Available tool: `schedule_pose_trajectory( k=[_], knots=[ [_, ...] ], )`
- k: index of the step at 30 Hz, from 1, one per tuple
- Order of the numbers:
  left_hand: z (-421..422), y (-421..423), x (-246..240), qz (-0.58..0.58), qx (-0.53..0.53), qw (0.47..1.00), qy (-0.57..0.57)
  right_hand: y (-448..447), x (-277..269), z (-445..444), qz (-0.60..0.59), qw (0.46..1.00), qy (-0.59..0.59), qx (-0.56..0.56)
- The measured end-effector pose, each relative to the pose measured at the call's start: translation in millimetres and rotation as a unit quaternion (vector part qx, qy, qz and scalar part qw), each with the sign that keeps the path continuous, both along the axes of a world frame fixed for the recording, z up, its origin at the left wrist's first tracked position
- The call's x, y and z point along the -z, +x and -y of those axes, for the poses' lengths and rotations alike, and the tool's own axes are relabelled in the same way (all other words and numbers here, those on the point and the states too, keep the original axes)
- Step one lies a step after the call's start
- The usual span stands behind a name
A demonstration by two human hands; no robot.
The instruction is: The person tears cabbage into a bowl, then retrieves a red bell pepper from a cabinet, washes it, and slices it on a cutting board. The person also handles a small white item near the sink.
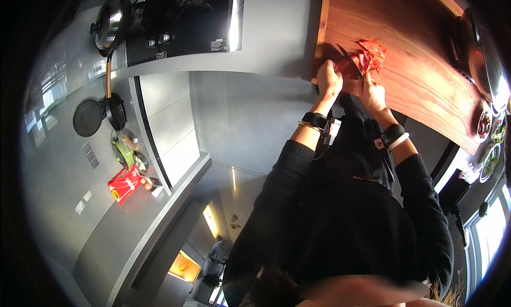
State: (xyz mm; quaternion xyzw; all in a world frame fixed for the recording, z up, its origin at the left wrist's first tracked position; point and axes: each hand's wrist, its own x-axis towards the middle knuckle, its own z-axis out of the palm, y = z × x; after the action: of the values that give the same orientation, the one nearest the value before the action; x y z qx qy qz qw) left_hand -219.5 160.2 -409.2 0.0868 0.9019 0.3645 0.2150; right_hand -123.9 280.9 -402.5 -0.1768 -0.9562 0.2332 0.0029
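A knife (350,61) lies across a piece of red meat or a red packet (347,69) near the left edge of a wooden board or tabletop (419,79). My right hand (372,93) grips the knife at its near end, fingers closed. My left hand (330,80) pinches the near left end of the red piece, beside the blade. Just beyond the blade, crumpled red pieces with a shiny surface (373,53) rest on the wood. Whether they are meat or packaging is unclear. Both wrists wear black straps.
On the far left stand a black cooktop (179,23) and a lidded pan (111,23). A black waffle-type pan (88,117) and a red bag (125,183) are on the grey counter. A large pan (479,59) and a small bowl of food (484,123) stand at the right.
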Motion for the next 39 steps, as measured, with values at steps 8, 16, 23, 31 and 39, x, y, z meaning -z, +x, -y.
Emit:
schedule_pose_trajectory(
  k=[8, 16, 23, 31, 39],
  knots=[
    [-3, -4, -4, -0.064, -0.012, 0.998, -0.004, 4, -27, -26, -0.013, 0.999, -0.039, -0.03],
    [-7, -4, 5, -0.066, -0.009, 0.998, 0.022, 5, -17, 14, 0.063, 0.997, -0.023, 0.024],
    [-5, 4, 14, -0.059, -0.044, 0.996, 0.057, 0, 0, -4, -0.019, 1.0, 0.016, -0.007],
    [-18, 12, 7, -0.081, -0.079, 0.991, 0.074, 8, -24, -9, -0.011, 1.0, -0.016, 0.004],
    [-31, 14, -6, 0.044, -0.037, 0.998, 0.035, 3, -23, 0, 0.029, 0.999, 0.003, 0.014]
  ],
)
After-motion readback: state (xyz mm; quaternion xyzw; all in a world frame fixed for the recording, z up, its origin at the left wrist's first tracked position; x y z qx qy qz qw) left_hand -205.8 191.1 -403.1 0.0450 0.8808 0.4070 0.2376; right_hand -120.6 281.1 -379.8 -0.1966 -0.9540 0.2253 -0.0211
